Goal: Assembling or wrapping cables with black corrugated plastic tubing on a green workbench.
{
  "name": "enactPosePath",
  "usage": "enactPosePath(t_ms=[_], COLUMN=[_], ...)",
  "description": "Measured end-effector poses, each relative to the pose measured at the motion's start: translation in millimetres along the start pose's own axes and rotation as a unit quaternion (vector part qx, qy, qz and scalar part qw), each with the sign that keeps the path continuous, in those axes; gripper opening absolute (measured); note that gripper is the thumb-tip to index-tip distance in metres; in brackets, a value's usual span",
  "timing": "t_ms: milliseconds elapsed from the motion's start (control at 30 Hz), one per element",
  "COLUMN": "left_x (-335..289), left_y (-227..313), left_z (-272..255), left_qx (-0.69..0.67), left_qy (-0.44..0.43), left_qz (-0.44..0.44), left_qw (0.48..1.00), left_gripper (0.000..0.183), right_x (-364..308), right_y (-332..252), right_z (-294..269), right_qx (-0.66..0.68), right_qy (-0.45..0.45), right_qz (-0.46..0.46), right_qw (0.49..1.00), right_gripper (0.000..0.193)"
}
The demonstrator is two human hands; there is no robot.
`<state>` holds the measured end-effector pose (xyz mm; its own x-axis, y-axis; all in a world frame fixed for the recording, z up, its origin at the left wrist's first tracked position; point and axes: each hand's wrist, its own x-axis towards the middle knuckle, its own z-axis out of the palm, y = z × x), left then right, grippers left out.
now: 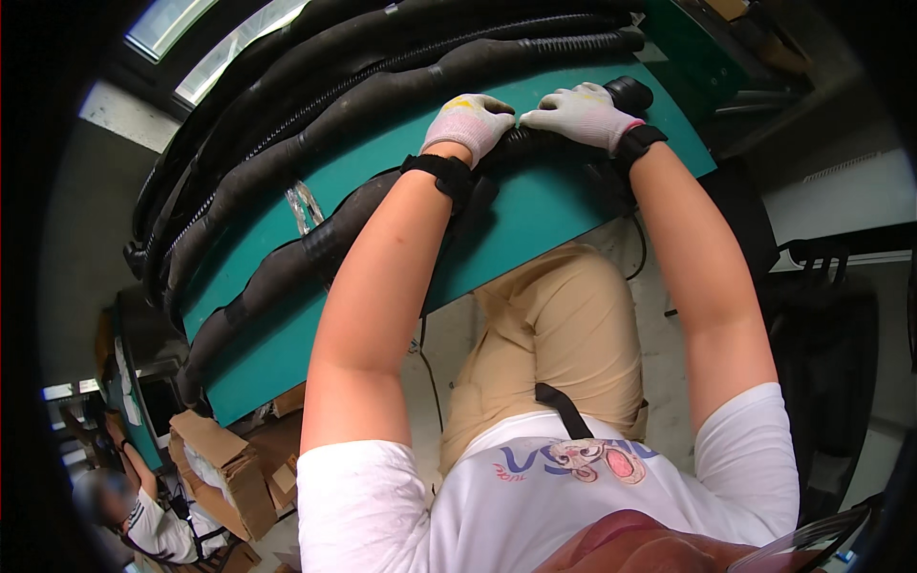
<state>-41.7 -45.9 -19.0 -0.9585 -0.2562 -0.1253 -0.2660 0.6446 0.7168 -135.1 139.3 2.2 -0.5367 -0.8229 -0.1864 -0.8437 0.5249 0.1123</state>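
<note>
A black hose [330,239] in a dark, soft sleeve lies along the near side of a green-topped table [535,215]. Both my hands wear whitish knit gloves and are closed at its right part, where a ribbed stretch shows. My left hand [468,124] has its thumb and fingers pinched on the hose. Close beside it, my right hand [585,116] is wrapped over the sleeve from above, the two hands' tips almost meeting. To its right the hose's black end [630,94] sticks out. My palms hide part of the hose.
Several more sleeved black hoses [334,119] curve along the table's far side. A shiny, crumpled strip [304,207] lies between them and the near hose. An open cardboard box [229,468] stands at lower left, near another person [162,525]. A dark chair [812,325] is at right.
</note>
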Motion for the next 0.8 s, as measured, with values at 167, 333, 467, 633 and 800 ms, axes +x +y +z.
enactPosePath(t_ms=[167,333,467,633,800], left_x=[-17,-17,-14,-17,-44], left_y=[15,8,9,10,16], left_z=[-8,-6,-13,-18,-21], left_qx=[0.008,0.112,0.058,0.055,-0.033], left_qy=[-0.069,-0.056,-0.064,-0.058,-0.119], left_qz=[0.08,0.173,0.148,0.161,0.144], left_qw=[0.994,0.977,0.985,0.984,0.982], left_gripper=[0.058,0.077,0.074,0.07,0.061], right_x=[-14,-15,-32,-52,-108], right_y=[25,32,50,62,41], right_z=[2,-2,0,4,-15], right_qx=[0.211,0.24,0.015,0.109,0.246], right_qy=[0.013,0.072,0.143,0.181,0.156], right_qz=[-0.019,-0.038,-0.002,0.025,0.039], right_qw=[0.977,0.967,0.99,0.977,0.956], right_gripper=[0.049,0.056,0.068,0.062,0.053])
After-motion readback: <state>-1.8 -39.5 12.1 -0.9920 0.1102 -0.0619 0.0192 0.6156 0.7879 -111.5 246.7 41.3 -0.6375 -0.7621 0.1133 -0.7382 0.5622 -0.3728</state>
